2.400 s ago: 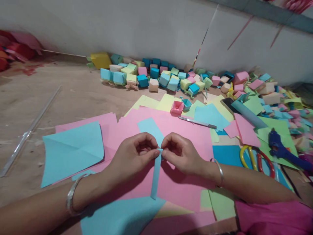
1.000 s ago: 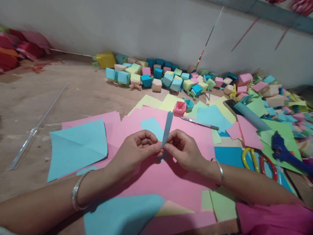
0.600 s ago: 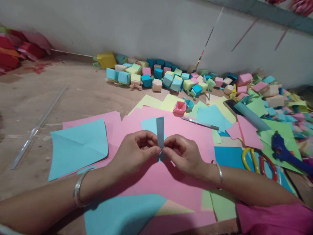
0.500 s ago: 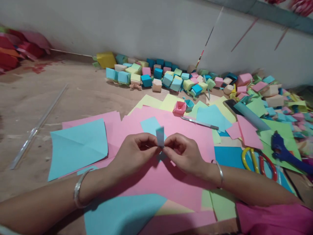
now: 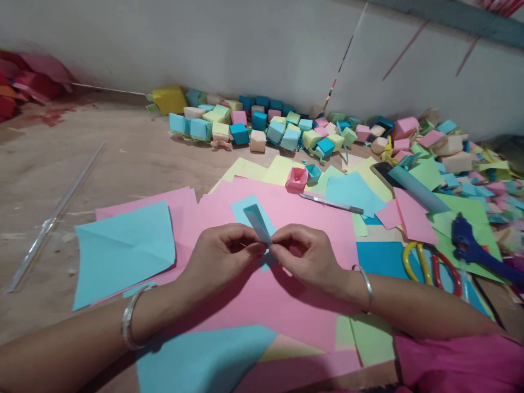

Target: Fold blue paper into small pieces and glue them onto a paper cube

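Note:
Between my two hands is a narrow folded strip of light blue paper (image 5: 257,219), tilted with its upper end leaning left. My left hand (image 5: 229,256) pinches its lower end between thumb and fingertips. My right hand (image 5: 309,254) pinches the same end from the other side, and the fingertips of both hands nearly meet. Under the hands lies a large pink sheet (image 5: 303,305). A flat light blue piece of paper (image 5: 239,207) rests on it just behind the strip.
Small folded paper boxes (image 5: 257,141) line the wall. To the right lie a craft knife (image 5: 331,204), scissors (image 5: 417,262), a blue glue gun (image 5: 470,245) and a phone (image 5: 387,174). A clear ruler (image 5: 53,218) and a creased blue sheet (image 5: 125,254) are on the left.
The folded paper strip has turned from upright to leaning left, showing its folded length. Both hands keep their pinch in nearly the same place. The view has shifted slightly.

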`<state>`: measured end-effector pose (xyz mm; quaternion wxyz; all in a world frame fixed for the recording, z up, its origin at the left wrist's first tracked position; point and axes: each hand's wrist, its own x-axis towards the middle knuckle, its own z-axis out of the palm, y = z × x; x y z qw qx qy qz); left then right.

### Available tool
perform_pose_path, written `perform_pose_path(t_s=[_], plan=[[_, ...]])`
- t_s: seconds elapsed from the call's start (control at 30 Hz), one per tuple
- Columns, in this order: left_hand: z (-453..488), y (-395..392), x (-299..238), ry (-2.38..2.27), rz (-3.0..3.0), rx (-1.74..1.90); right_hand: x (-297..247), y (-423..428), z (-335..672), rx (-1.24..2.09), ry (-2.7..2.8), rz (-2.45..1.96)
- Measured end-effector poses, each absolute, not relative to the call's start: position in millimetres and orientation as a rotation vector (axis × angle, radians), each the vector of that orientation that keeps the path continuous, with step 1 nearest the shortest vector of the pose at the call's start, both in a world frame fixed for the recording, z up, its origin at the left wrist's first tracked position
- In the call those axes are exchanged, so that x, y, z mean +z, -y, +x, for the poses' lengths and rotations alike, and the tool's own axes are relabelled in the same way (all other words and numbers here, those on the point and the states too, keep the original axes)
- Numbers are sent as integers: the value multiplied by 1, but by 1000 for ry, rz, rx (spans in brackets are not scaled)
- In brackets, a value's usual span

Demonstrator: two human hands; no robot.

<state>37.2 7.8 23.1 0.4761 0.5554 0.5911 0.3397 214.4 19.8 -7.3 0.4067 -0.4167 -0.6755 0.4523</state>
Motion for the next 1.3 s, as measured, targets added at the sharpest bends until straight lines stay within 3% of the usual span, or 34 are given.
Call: perform_pose_path(t_s=[0.27, 0.73, 1.3], plan=[[44, -4, 22, -1377, 1322, 897, -8, -26, 211, 1487, 1486, -1010], [42, -14, 24, -1221, 1093, 799, 3, -27, 209, 1792, 1085, -998], [36, -14, 24, -1169, 1021, 803, 4, -29, 219, 1350, 1684, -974]])
